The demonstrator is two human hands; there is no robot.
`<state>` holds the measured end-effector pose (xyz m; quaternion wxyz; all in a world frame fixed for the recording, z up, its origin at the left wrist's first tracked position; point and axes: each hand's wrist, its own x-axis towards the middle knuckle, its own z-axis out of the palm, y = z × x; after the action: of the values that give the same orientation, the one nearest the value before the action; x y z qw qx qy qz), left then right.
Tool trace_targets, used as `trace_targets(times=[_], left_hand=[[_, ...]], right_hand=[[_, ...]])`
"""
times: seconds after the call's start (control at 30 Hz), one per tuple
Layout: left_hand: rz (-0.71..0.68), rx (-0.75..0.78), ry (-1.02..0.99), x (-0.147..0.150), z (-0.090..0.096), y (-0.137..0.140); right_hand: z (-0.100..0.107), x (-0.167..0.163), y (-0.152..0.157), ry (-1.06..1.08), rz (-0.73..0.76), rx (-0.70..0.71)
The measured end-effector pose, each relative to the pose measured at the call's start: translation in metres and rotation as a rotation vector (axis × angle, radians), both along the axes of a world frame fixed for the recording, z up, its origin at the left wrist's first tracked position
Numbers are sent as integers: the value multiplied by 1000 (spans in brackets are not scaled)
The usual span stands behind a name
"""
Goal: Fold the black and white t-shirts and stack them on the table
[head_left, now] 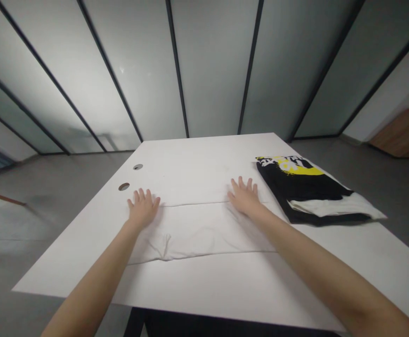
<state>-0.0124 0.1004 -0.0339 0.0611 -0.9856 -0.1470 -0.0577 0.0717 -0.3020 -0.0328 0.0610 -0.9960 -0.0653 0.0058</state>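
A white folded cloth [197,229], perhaps a garment, lies in a wide strip across the white table [190,168]. Small creases show near its left end and along its front. My left hand [143,208] rests at the cloth's far left corner, fingers spread and pointing away from me. At the far right part of the same cloth, my right hand [243,195] lies with its fingers apart. Neither hand grips anything. My right forearm covers the cloth's right end.
On the table's right side lies a stack of folded clothing [306,187], black with a yellow and white print and a white piece on top. Two round holes, one a cable hole [123,186], pierce the table's left side. Frosted glass panels [211,70] stand behind.
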Motion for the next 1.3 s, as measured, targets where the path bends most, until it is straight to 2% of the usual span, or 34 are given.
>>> trace_targets(times=[0.1,0.2,0.27,0.4,0.53,0.67,0.73,0.8,0.87,0.9,0.97,1.0,1.13,1.3], left_hand=[[-87,-20,23,3,-6,-29],[-44,-65,76,17,-11,-41],[-16,-95,98,33,-10,-40],[-45,-140,87,64,-7,-32],[-110,-151,12,74,-9,-16],[-179,-280,-75,62,-5,19],[-181,-377,-168,49,4,37],[-253,-453,-235,29,16,48],[-403,-515,-154,4,28,49],[-482,-545,-45,-10,33,46],[-580,-585,178,-33,38,37],[-599,-586,242,-42,39,32],[-584,-506,223,-54,36,21],[-659,-476,105,-48,32,25]], right_hand=[[-3,-20,32,43,97,30],[-7,-22,48,90,136,25],[-8,-12,50,81,142,22],[-5,20,46,61,129,33],[-1,40,29,29,66,18],[-2,44,-5,7,-49,14],[-2,39,-23,1,-94,20],[2,28,-39,-29,-91,53],[10,10,-54,-53,51,131],[14,-2,-61,-32,202,179],[24,-25,-74,113,480,236],[29,-36,-81,187,549,238],[37,-62,-99,299,606,302],[25,-57,-103,198,576,370]])
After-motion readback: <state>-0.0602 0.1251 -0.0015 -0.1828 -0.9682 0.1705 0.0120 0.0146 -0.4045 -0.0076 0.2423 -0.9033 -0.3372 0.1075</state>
